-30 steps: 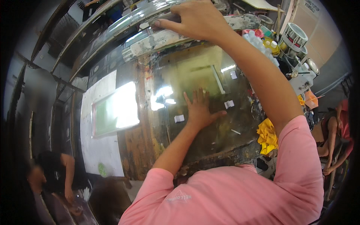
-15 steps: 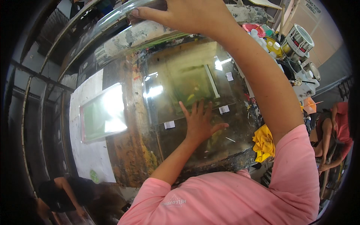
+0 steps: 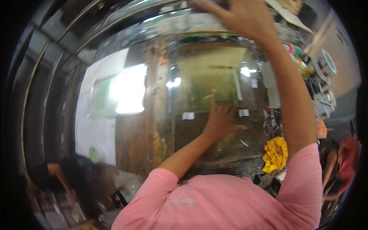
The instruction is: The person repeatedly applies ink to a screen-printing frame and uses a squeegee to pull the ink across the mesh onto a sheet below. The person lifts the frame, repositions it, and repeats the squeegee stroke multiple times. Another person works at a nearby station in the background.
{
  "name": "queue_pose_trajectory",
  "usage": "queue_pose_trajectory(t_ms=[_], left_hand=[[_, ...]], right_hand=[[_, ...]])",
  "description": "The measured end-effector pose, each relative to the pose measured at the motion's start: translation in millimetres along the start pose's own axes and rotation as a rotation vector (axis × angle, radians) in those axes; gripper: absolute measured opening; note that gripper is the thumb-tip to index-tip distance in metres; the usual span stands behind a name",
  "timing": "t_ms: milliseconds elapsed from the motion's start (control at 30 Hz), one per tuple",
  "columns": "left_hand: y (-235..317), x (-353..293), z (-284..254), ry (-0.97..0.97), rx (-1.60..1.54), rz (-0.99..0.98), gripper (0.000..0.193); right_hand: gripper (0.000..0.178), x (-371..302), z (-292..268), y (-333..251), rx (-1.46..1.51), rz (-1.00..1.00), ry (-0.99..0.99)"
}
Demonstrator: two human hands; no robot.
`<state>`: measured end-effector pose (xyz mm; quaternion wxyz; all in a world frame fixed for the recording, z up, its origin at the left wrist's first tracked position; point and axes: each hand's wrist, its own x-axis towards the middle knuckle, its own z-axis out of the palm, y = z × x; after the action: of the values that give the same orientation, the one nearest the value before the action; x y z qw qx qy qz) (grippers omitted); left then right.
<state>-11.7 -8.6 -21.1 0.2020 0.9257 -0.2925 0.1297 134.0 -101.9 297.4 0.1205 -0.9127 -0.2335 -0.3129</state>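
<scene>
Your right hand (image 3: 249,19) is now sitting farther to the right along the pale, paint-marked bar (image 3: 191,25) than it was half a second ago, when its thumb was reaching past the left side of the yellow-green rectangle (image 3: 203,71) on the desk (image 3: 134,142). That shift is putting your right arm clear beyond the right side of the rectangle and leaving your left hand (image 3: 221,122) as the only one lying near the clear sheet (image 3: 207,86). Your left hand is holding almost the same place as before, palm down, with its fingers (image 3: 212,103) spreading apart and gripping nothing. The sheet is lying over the rectangle, ahead of your left palm, and your longer fingers are reaching over its near edge, between the left white tab (image 3: 188,115) and the right white tab (image 3: 244,112); how hard they are pressing, I cannot tell. Your left thumb is pointing right, just below the right tab. On your right hand the thumb is sticking out leftward, but blur and the upper rim are hiding the other fingertips, so I cannot tell whether they are grasping anything.
</scene>
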Motion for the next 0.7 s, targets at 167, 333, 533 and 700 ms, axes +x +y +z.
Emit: queue_pose_trajectory(t_ms=[167,333,533,700], left_hand=[[-2.4,-3.3,13.0,-0.030,-0.057,0.003,0.105],[-3.7,6.8,-41.5,0.144,-0.280,-0.080,0.084],[-79.3,16.6,-189.2,0.457,-1.072,-0.643,0.088],[-74.3,-23.7,-160.8,0.315,-0.896,-0.586,0.092]], right_hand=[[0.070,-6.4,8.4,3.6,0.033,-0.006,0.038],[0.072,-10.4,14.2,12.3,0.000,0.022,0.074],[0.072,-63.2,20.3,-10.1,-0.071,0.031,0.020],[0.048,-148.8,34.8,-0.9,0.124,-0.117,-0.575]])
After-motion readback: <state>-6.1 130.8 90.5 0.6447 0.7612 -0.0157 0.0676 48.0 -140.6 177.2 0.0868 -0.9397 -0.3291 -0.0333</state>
